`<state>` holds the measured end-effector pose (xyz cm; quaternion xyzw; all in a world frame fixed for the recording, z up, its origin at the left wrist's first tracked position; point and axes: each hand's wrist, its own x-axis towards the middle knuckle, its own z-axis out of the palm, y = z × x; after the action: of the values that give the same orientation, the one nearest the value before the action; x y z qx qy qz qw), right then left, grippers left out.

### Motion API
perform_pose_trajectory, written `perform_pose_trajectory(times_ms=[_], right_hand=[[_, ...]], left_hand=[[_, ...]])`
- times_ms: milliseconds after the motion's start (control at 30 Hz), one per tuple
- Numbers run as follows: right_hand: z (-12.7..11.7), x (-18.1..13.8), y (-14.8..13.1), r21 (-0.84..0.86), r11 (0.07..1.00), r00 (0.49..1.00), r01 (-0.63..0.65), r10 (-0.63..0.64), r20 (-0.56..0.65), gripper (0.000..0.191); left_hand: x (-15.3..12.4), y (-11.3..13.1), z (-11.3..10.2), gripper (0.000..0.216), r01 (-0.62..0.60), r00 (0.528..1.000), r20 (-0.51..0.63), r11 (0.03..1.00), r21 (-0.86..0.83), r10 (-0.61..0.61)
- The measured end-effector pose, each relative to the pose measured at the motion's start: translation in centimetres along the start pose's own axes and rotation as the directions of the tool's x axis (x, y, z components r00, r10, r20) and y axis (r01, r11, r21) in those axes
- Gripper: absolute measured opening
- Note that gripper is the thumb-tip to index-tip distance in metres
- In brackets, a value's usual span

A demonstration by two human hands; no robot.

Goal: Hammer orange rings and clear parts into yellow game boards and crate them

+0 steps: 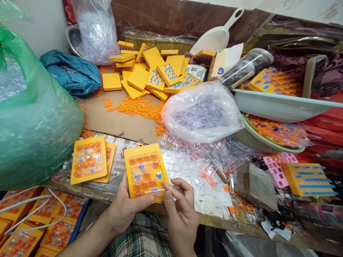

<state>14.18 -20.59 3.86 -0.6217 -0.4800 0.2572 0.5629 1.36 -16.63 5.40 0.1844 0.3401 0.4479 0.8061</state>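
Note:
My left hand (125, 201) grips a yellow plastic panel (142, 151) by its lower left edge, thumb across the bottom front. Rows of orange rings and clear long covers sit in the panel, with small blue-marked spots showing between them. My right hand (183, 210) is at the panel's lower right corner, thumb and forefinger pinched together close to its face. Whatever lies between those fingertips is too small to make out. To the left, two similar filled yellow panels (89, 175) lie overlapped on the bench edge.
Loose orange rings (139, 107) and a pile of yellow panels (152, 71) lie behind. A white bag of clear pieces (233, 125) stands right of centre, by scattered clear covers (184, 160). A green bag (40, 135) bulges at left. A metal block (254, 185) sits right.

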Motion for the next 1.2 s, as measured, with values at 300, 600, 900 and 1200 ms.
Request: perform_pose_trajectory(times_ms=[300,600,900,1200], right_hand=[[0.4,-0.7,1.0,0.129,0.992,0.995,0.002,-0.015,0.100,0.033],[1.3,-0.8,0.5,0.492,0.769,0.905,-0.408,0.411,0.108,0.023],[1.6,-0.7,0.7,0.520,0.670,0.826,-0.530,0.545,0.141,0.032],[-4.1,16.9,-1.1,-0.494,0.791,0.887,0.360,-0.455,-0.081,0.025]], left_hand=[[-0.5,0.5,-0.1,0.054,-0.048,0.998,-0.027,0.999,0.003,0.048],[-1.1,-0.9,0.1,0.055,-0.168,0.957,-0.204,0.967,0.191,0.206],[-0.8,-0.7,0.4,0.050,-0.177,0.916,-0.279,0.916,0.361,0.287],[-0.1,1.1,-0.2,0.075,0.024,0.996,-0.080,1.000,0.001,-0.024]])
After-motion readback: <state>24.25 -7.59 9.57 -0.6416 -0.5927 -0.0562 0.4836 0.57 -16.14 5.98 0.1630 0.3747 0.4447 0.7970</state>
